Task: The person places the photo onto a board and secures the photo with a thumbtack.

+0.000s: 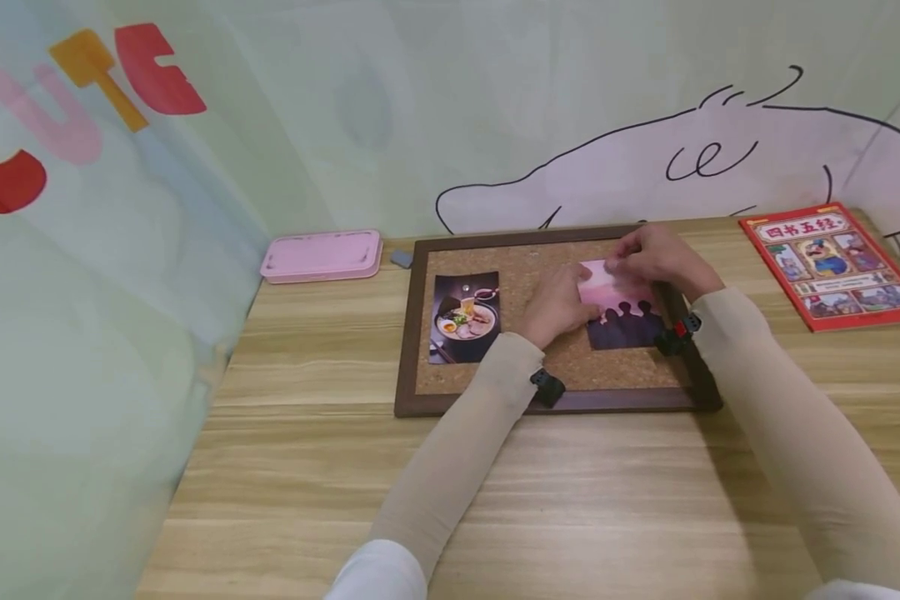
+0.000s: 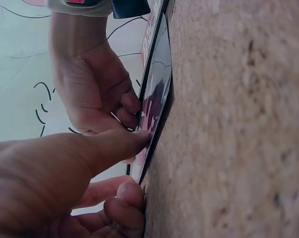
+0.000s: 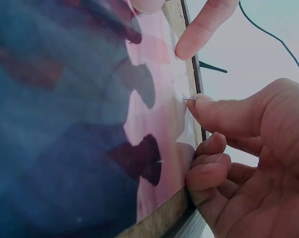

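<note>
A photo of dark silhouettes against a pink sky [image 1: 624, 323] lies on the right half of a framed corkboard [image 1: 540, 367]. My left hand [image 1: 558, 304] presses the photo's upper left part with thumb and index finger; in the left wrist view the thumb [image 2: 124, 142] lies on its face and the lower edge tilts off the cork. Over the photo's top, my right hand [image 1: 656, 258] pinches a small silver thumbtack [image 3: 189, 99] between thumb and finger. To the left, a ramen photo [image 1: 465, 323] is on the cork with a silver tack [image 1: 466, 287] near its top.
A pink case [image 1: 321, 255] and a small grey piece [image 1: 401, 258] sit left of the board. At the right lies a red-bordered book [image 1: 832, 267]. A printed cloth backdrop [image 1: 390, 108] rises behind the wooden table [image 1: 307, 467].
</note>
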{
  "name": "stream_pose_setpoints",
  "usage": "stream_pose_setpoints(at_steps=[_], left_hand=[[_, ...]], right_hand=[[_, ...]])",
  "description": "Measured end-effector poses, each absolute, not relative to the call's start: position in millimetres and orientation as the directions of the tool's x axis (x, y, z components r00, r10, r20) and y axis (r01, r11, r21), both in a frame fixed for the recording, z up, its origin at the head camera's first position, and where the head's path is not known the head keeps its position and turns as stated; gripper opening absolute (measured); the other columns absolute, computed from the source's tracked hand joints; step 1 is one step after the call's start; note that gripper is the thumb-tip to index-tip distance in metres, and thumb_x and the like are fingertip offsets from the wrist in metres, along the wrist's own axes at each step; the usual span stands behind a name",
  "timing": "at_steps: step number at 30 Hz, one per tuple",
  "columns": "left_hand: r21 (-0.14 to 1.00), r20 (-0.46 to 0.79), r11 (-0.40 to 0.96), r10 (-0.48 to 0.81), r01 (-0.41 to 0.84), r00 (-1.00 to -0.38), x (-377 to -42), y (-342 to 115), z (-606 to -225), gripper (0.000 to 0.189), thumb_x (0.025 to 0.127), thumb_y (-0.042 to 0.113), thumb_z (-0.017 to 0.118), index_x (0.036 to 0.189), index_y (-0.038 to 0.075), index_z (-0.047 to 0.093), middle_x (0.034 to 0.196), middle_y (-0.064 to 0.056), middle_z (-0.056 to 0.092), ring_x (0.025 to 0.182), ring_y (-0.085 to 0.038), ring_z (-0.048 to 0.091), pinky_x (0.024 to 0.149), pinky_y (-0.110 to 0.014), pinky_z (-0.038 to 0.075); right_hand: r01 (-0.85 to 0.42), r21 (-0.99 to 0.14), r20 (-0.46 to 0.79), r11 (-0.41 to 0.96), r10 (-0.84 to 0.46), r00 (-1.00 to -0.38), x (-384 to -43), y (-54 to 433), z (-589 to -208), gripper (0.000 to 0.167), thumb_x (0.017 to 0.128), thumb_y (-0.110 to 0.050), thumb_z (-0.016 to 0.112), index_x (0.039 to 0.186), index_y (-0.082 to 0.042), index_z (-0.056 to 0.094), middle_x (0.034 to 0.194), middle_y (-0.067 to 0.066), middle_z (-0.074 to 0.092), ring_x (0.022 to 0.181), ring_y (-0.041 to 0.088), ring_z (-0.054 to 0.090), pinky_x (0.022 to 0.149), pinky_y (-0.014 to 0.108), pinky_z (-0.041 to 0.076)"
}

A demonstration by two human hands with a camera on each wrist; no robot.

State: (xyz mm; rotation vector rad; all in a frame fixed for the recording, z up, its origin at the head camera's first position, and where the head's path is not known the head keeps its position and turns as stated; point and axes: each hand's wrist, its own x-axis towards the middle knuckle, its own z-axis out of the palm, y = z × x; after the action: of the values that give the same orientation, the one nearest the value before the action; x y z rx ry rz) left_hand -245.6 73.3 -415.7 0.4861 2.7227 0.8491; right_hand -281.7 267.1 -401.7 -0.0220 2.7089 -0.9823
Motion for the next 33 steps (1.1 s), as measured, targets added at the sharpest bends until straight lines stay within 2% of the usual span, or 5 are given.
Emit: stream_pose_setpoints(at_steps=[4, 10, 17, 26, 33], left_hand=[[0.58, -0.14, 0.779, 0.382, 0.237, -0.914, -246.3, 72.7, -415.3, 0.055, 0.099, 0.03, 0.079, 0.149, 0.012, 0.062, 0.155, -0.005, 0.063, 0.146, -0.022, 0.056, 0.125, -0.038, 0.044], [0.576, -0.14, 0.784, 0.376, 0.234, -0.916, -246.2, 70.8, -414.4, 0.055, 0.099, 0.029, 0.08, 0.148, 0.012, 0.063, 0.153, -0.005, 0.065, 0.144, -0.022, 0.058, 0.124, -0.037, 0.045], [0.582, -0.143, 0.78, 0.377, 0.23, -0.915, -245.9, 71.7, -413.9, 0.055, 0.098, 0.028, 0.08, 0.148, 0.012, 0.063, 0.152, -0.005, 0.066, 0.141, -0.021, 0.06, 0.123, -0.035, 0.046], [0.588, -0.141, 0.778, 0.368, 0.222, -0.919, -245.9, 72.4, -414.1, 0.056, 0.098, 0.028, 0.081, 0.148, 0.012, 0.063, 0.152, -0.005, 0.065, 0.14, -0.021, 0.06, 0.123, -0.037, 0.046], [0.577, -0.135, 0.781, 0.379, 0.238, -0.915, -246.4, 72.6, -414.2, 0.056, 0.098, 0.029, 0.081, 0.148, 0.012, 0.063, 0.152, -0.005, 0.066, 0.14, -0.021, 0.06, 0.122, -0.035, 0.046]], right_hand=[[0.101, -0.627, -0.265, 0.772, -0.09, -0.96, -283.8, 264.3, -400.5, 0.034, 0.104, -0.026, 0.069, 0.121, 0.003, 0.071, 0.107, 0.015, 0.061, 0.094, 0.027, 0.052, 0.073, 0.034, 0.043], [0.095, -0.635, -0.263, 0.766, -0.099, -0.96, -285.5, 261.8, -402.3, 0.029, 0.102, -0.025, 0.072, 0.118, 0.0, 0.071, 0.103, 0.013, 0.058, 0.09, 0.025, 0.051, 0.071, 0.033, 0.042], [0.054, -0.645, -0.253, 0.762, -0.146, -0.957, -282.2, 268.1, -402.9, 0.027, 0.103, -0.02, 0.068, 0.117, 0.003, 0.069, 0.103, 0.016, 0.065, 0.091, 0.028, 0.054, 0.072, 0.035, 0.046], [0.042, -0.623, -0.237, 0.781, -0.137, -0.962, -282.9, 267.1, -401.2, 0.02, 0.102, -0.02, 0.068, 0.104, -0.001, 0.071, 0.101, 0.016, 0.062, 0.091, 0.029, 0.052, 0.072, 0.036, 0.042], [0.03, -0.599, -0.211, 0.8, -0.121, -0.97, -285.0, 264.0, -401.8, 0.015, 0.098, -0.016, 0.074, 0.092, -0.003, 0.071, 0.091, 0.011, 0.062, 0.081, 0.025, 0.051, 0.066, 0.034, 0.04]])
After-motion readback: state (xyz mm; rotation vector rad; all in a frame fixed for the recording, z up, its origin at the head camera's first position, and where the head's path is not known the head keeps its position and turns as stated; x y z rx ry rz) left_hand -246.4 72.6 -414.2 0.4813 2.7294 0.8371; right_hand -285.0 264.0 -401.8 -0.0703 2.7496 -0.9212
